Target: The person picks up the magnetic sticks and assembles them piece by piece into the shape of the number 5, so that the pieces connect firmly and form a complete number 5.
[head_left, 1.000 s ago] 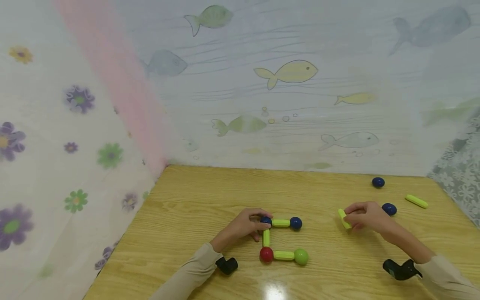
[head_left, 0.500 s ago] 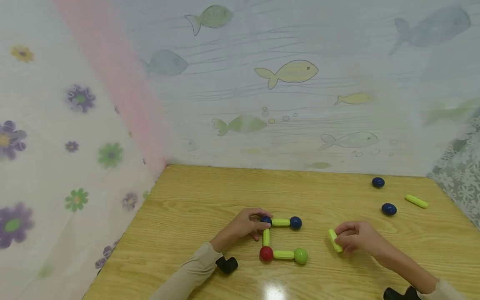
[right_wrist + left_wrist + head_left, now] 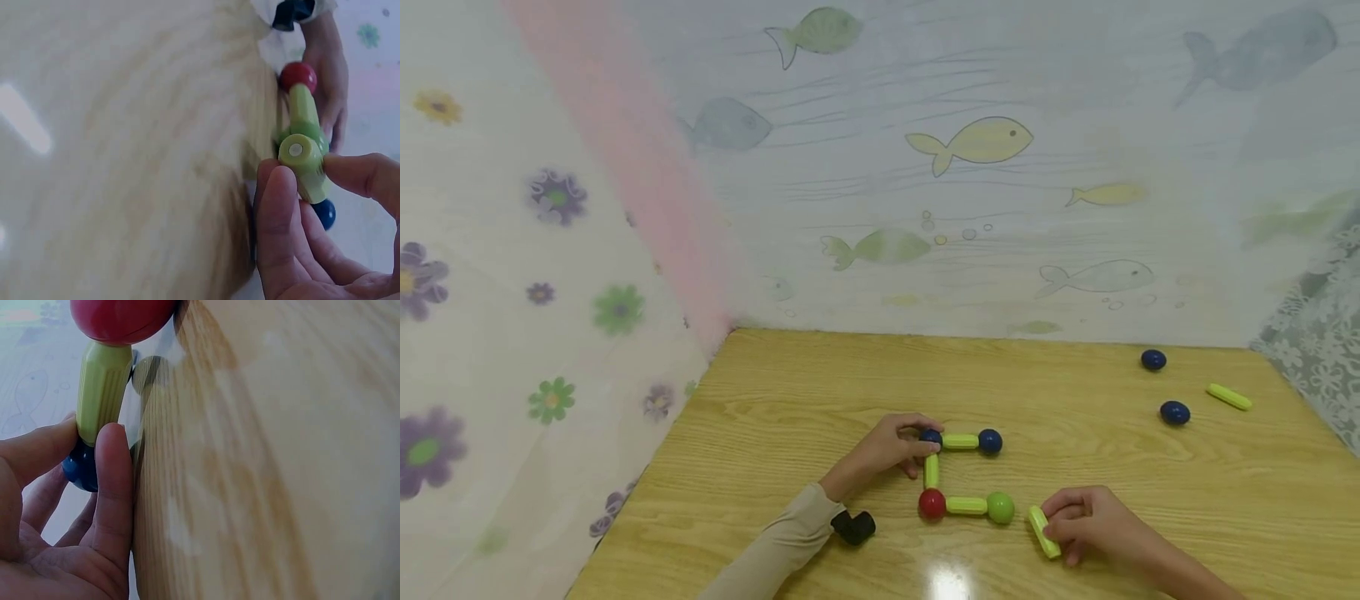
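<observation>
My left hand pinches the dark blue ball at the back left corner of a ball-and-rod frame lying on the table. From that ball one yellow-green rod runs right to another blue ball. A second rod leads toward me to a red ball. A third rod joins the red ball to a green ball. My right hand pinches a loose yellow-green rod just right of the green ball. A pale round disc shows in that rod's end.
Two dark blue balls lie at the back right of the wooden table, with a spare yellow-green rod beside them. Fish-printed sheeting rises behind the table. Flowered sheeting borders the left side.
My right hand has carried the loose rod toward me and to the left, from near the loose blue balls to beside the green ball. My left hand stays on its blue ball.
</observation>
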`<state>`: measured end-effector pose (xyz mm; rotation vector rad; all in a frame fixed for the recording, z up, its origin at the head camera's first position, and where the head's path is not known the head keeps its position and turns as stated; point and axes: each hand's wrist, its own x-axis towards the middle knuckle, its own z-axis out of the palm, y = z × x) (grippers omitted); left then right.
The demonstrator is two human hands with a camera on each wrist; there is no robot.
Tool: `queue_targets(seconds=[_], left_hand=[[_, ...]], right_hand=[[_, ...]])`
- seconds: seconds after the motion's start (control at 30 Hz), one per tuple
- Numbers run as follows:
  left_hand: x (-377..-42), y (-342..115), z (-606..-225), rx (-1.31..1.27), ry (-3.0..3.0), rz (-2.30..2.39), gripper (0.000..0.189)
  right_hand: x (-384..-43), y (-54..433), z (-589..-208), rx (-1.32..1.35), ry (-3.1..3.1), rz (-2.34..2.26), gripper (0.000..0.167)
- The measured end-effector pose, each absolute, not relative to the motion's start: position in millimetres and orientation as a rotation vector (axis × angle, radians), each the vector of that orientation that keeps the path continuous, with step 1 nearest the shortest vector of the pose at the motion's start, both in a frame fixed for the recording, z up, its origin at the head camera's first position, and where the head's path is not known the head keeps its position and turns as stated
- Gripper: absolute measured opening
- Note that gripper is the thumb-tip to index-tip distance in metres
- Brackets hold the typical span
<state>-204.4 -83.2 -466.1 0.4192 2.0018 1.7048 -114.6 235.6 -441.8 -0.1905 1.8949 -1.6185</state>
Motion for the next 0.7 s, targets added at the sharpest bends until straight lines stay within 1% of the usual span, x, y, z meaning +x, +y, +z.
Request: queue_targets(seconds=[0.4, 0.7], left_hand=[[-205.3, -82.5, -468.0, 0.426, 1.997, 1.692, 0.036], [-206.0, -84.1, -468.3, 0.418, 2.007, 1.687, 0.036]], right_hand=[[-87.1, 206.5, -447.5, -0.099, 1.888, -1.658, 0.026], [-86.1, 191.1, -446.6, -0.010, 1.985, -1.626, 0.031]])
